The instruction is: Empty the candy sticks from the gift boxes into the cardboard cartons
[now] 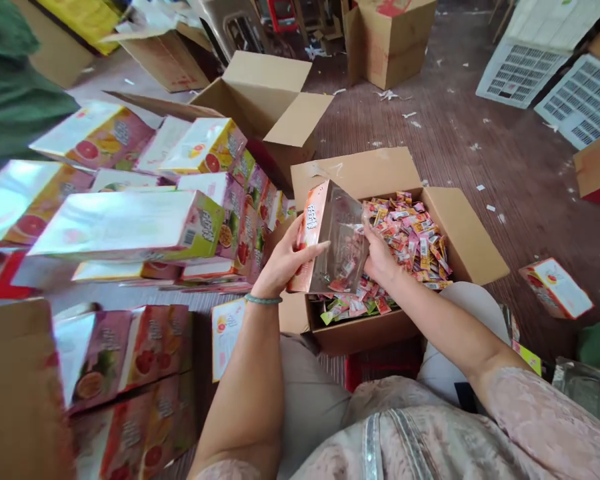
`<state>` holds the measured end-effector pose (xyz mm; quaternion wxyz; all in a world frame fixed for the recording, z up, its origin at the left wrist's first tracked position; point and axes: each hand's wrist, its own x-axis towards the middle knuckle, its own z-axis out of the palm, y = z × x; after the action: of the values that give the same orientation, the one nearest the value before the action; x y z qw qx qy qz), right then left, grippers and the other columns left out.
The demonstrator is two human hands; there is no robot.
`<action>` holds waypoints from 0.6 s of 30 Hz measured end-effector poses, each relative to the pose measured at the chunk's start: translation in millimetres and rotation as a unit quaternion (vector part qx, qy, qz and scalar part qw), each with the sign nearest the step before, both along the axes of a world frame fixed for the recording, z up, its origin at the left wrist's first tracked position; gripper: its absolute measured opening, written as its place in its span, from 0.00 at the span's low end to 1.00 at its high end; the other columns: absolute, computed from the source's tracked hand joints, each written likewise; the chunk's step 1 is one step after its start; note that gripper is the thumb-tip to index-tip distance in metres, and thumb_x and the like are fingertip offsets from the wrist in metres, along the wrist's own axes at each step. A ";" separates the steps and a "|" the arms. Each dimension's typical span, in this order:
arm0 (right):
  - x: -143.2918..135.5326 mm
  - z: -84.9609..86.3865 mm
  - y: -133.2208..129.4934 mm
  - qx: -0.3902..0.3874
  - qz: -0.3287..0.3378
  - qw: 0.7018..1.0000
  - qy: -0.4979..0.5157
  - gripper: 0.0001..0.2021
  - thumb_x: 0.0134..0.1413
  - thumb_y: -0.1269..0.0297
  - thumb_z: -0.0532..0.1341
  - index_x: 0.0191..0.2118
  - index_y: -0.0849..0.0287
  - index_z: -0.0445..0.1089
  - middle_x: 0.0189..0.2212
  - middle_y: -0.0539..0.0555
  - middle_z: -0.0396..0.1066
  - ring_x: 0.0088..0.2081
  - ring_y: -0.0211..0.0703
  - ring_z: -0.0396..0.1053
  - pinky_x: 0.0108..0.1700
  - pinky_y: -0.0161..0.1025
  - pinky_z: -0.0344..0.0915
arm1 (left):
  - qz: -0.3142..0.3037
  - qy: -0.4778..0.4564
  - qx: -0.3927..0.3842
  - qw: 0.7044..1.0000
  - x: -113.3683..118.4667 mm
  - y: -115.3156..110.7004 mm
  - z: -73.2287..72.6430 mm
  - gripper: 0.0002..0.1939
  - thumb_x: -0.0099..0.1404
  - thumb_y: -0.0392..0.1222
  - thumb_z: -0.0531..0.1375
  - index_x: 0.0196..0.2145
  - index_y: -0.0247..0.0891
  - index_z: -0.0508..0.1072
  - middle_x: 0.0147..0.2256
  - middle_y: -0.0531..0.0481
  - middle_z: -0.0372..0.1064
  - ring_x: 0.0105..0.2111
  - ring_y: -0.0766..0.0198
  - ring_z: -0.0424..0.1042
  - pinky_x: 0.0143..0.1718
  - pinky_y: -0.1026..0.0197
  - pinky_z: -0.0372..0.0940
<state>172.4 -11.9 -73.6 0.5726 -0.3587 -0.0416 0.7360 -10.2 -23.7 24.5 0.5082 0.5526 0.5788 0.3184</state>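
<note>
My left hand (pixel 289 261) is closed around a pink and orange printed carton (pixel 311 223), its thumb lying across the near side. A clear plastic tray (pixel 347 233) stands against the carton's right side; whether it is partly inside the carton I cannot tell. My right hand (pixel 377 252) grips the tray's right edge. Both are held tilted above an open cardboard box (pixel 373 333) between my knees. That box is full of small colourful sachets (pixel 413 233), and some show through the clear plastic.
Printed cartons (pixel 130 220) are piled high on the left, with more cartons (pixel 145 353) below. An open cardboard box (pixel 260 100) stands behind the pile. A single carton (pixel 557 287) lies on the floor at right. White crates (pixel 523 70) are at the back right. A person's green sleeve (pixel 20 93) shows at upper left.
</note>
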 end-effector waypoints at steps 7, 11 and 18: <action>42.7 31.9 -32.6 0.374 0.322 0.832 -0.255 0.33 0.54 0.35 0.74 0.57 0.52 0.75 0.56 0.58 0.76 0.56 0.56 0.75 0.61 0.53 0.73 | 0.096 -0.095 0.052 0.990 -6.3 -4.9 9.2 0.27 0.60 0.55 0.73 0.53 0.38 0.82 0.43 0.45 0.82 0.46 0.49 0.80 0.50 0.50 0.75; 39.8 42.4 -38.9 0.481 0.408 0.655 -0.416 0.33 0.46 0.45 0.79 0.57 0.51 0.79 0.58 0.57 0.76 0.60 0.60 0.72 0.66 0.53 0.67 | 0.034 -0.122 0.070 0.990 0.6 -10.2 18.0 0.28 0.60 0.55 0.73 0.54 0.40 0.82 0.48 0.44 0.82 0.50 0.48 0.79 0.53 0.49 0.74; 7.9 23.2 -44.8 0.426 0.365 0.685 -0.465 0.21 0.56 0.55 0.71 0.56 0.47 0.79 0.55 0.53 0.79 0.56 0.54 0.73 0.59 0.48 0.72 | -0.059 -0.094 0.061 0.992 11.3 -10.9 12.1 0.40 0.58 0.54 0.75 0.66 0.43 0.76 0.55 0.44 0.80 0.53 0.48 0.78 0.54 0.50 0.74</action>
<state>180.3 -56.6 -50.4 0.2572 -0.3284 -0.7393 0.5286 1.1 -34.6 36.7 0.5436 0.5837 0.4741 0.3729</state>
